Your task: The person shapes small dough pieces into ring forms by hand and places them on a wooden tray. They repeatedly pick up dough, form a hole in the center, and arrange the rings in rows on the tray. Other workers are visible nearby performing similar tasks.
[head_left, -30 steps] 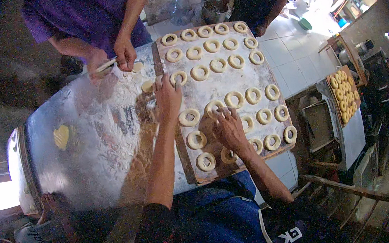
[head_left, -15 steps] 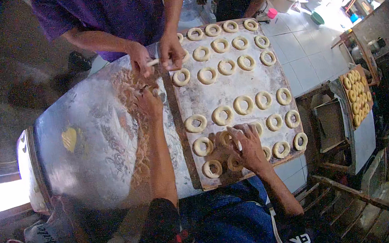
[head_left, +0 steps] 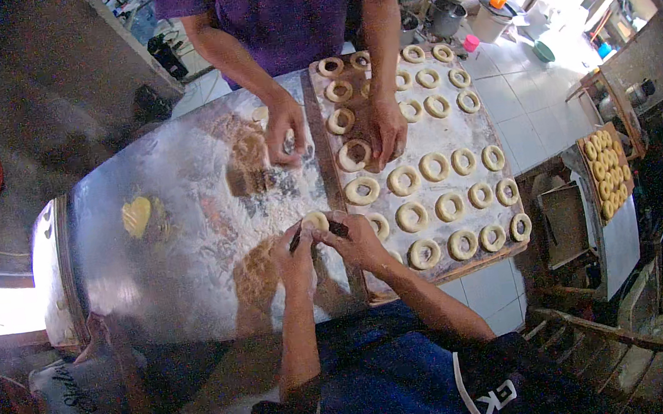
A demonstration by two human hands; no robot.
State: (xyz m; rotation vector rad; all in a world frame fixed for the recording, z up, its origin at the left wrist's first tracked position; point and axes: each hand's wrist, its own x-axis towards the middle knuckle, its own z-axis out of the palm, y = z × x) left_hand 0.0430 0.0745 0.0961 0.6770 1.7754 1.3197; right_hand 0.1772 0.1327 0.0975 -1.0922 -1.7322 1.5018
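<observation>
Close to the near left corner of the wooden board, my left hand [head_left: 291,255] and my right hand [head_left: 358,242] meet around a small pale dough ring [head_left: 315,220]. Fingers of both hands are closed on it. Beneath them lies the floured metal table [head_left: 194,298]. Right of my hands, rows of raw dough rings [head_left: 450,206] rest on the floured board [head_left: 442,134]. Across the table, a person in a purple shirt has one hand [head_left: 387,132] on the board beside a ring [head_left: 355,155]. That person's other hand [head_left: 287,134] is curled above the table's flour.
A yellow smear of fat [head_left: 136,217] lies on the table's left part. Farther right, a smaller board [head_left: 609,173] bears several yellowish rings. Pots [head_left: 445,16] and a white bucket [head_left: 491,20] stand at the back. Another person [head_left: 89,386] is at the lower left.
My right hand has left the board and joined my left, which has drawn nearer me. The other person's hands have parted; one has come onto the board, where a ring now lies.
</observation>
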